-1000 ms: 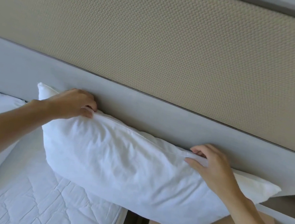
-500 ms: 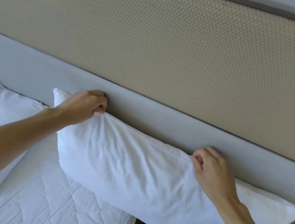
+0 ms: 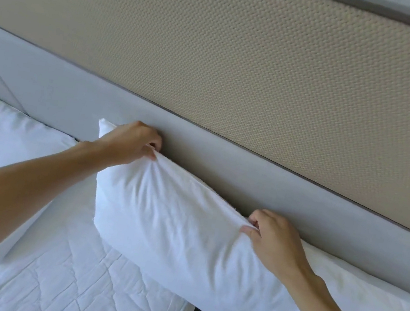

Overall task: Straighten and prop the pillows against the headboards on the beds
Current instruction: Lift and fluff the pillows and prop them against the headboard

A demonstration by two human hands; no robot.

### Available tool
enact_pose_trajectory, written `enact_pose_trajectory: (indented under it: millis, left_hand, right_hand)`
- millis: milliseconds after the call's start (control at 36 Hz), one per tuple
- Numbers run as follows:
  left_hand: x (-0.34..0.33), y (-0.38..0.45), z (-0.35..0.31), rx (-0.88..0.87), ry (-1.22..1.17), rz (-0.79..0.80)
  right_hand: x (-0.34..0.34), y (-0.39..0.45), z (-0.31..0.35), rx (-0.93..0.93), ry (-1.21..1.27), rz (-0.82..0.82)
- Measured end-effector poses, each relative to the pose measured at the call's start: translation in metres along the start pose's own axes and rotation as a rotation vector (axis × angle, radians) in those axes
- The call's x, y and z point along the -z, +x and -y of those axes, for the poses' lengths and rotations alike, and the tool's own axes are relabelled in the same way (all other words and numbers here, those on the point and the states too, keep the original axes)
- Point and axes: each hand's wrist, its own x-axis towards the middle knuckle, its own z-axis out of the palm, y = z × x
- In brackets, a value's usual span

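Left hand: my left hand (image 3: 131, 145) is closed, thumb and fingers pinching a gather of cloth on the top edge of the pillow (image 3: 188, 232), near its left corner.
Right hand: my right hand (image 3: 273, 241) is closed too, pinching the same top edge further along to the right; cloth puckers under the fingers (image 3: 253, 218).
Pillow's place: it stands on its long lower edge at the head of the bed (image 3: 62, 280), its top edge touching the grey headboard (image 3: 223, 166).
Long axis: it runs along the headboard, from upper left to lower right in my view, and the right end overhangs the mattress edge.
Hands to pillow: both sit on the top seam, pillow body hanging below them toward me; the left hand is nearer the corner, the right about mid-length.
Coming move, as I judge it: shift it left along that axis, then settle it back against the headboard.
Count: two pillows, this one and a second pillow (image 3: 3, 137) lying to its left; two hands; one bed in view.
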Motion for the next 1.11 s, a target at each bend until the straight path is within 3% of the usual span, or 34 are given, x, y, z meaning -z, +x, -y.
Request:
enact_pose_trajectory:
  millis: [194,306,500,667,722,833,944,1111]
  left_hand:
    - [-0.003,-0.012,0.009,-0.141,-0.016,-0.209]
    - [-0.007,-0.015,0.016,-0.093,0.074,-0.213]
    - [0.008,-0.022,0.044,0.091,0.096,-0.117]
    - [0.012,-0.029,0.057,0.235,0.044,-0.197]
    - [0.014,-0.030,0.059,0.203,0.073,-0.227]
    - [0.025,-0.028,0.060,-0.019,0.108,-0.317]
    - [0.030,-0.021,0.068,-0.046,0.027,-0.201]
    - [0.033,-0.031,0.101,0.260,-0.260,-0.044]
  right_hand:
    - [0.004,0.002,0.007,-0.052,-0.011,-0.235]
    - [-0.003,0.002,0.011,-0.079,-0.052,-0.196]
    - [-0.017,0.024,0.035,0.027,0.133,-0.104]
    - [-0.029,0.054,0.062,0.071,0.104,-0.047]
    - [-0.023,0.057,0.064,0.057,0.099,-0.097]
    - [-0.009,0.057,0.061,-0.004,0.157,-0.183]
    - [-0.008,0.056,0.061,-0.051,0.125,-0.094]
    - [-0.005,0.079,0.096,-0.085,0.397,-0.001]
